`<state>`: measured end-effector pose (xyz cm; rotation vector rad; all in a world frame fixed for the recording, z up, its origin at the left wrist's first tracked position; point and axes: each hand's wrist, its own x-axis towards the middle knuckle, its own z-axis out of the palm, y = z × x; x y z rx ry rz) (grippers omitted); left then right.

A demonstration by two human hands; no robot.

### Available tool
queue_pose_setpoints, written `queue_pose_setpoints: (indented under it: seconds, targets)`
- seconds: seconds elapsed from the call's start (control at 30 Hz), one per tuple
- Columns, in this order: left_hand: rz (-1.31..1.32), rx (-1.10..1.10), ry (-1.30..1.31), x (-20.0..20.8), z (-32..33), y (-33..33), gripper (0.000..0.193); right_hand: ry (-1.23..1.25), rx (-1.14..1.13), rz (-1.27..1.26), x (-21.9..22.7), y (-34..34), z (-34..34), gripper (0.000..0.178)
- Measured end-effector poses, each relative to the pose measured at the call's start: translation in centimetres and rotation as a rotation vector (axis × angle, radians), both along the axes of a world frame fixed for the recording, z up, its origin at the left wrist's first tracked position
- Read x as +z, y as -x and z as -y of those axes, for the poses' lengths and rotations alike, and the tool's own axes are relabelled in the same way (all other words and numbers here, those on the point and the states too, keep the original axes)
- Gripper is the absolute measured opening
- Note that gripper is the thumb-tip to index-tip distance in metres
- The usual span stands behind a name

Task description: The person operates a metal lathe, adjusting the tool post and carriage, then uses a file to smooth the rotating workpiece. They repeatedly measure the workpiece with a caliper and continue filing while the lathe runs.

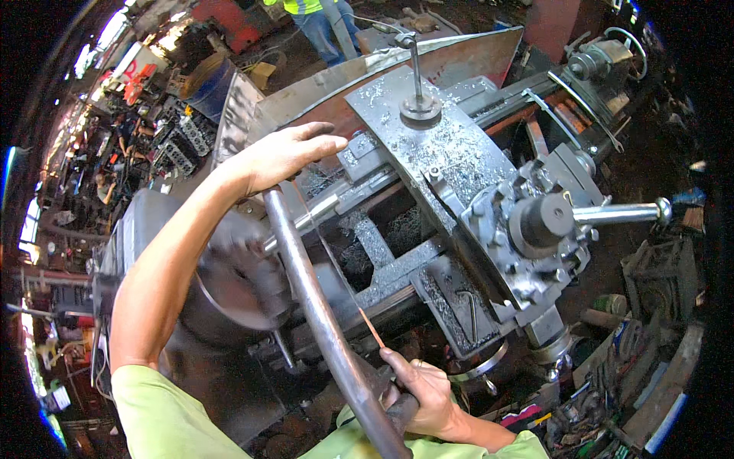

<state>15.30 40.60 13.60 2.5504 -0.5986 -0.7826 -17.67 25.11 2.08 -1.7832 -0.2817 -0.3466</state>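
My left hand (290, 153) rests palm down on the front end of a tubular steel frame, which looks like a hacksaw (310, 287). Its visible fingers stretch out flat past the frame; the thumb side is partly hidden. Below the frame, the thin blade, orange near its handle end, crosses over a bright metal shaft (327, 206). My right hand (424, 394) is closed around the saw's dark handle at the lower middle, thumb pointing along the blade. Beside my left forearm is the lathe chuck (241, 279), smeared by motion.
The lathe carriage (451, 145), strewn with metal chips, carries a tool turret (527, 222) with a long lever (623, 213). A hooked rod (470, 314) lies on a chip-covered plate. Wrenches (581, 115) rest at the far right. Another person (321, 27) stands behind the metal guard (459, 57).
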Motion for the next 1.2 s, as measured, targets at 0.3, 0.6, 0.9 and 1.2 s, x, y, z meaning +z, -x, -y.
queue_pose_setpoints:
  seconds: [0.3, 0.6, 0.9, 1.2]
  targets:
    - [0.142, 0.008, 0.011, 1.6, 1.6, 6.0, 0.085, -0.007, 0.057, -0.013, -1.3, 4.1, 1.1, 0.094]
    - [0.268, -0.061, -0.035, 0.7, 1.0, 3.8, 0.086, -0.047, 0.047, 0.066, -1.5, 1.2, 1.0, 0.077]
    - [0.339, -0.07, -0.118, 1.6, -0.9, -4.1, 0.091, -0.029, -0.003, 0.075, -2.7, -6.2, -2.9, 0.07]
    - [0.864, 0.359, 0.144, 1.4, 0.9, 4.0, 0.067, 0.057, -0.123, -0.124, -1.6, -1.0, -1.8, 0.056]
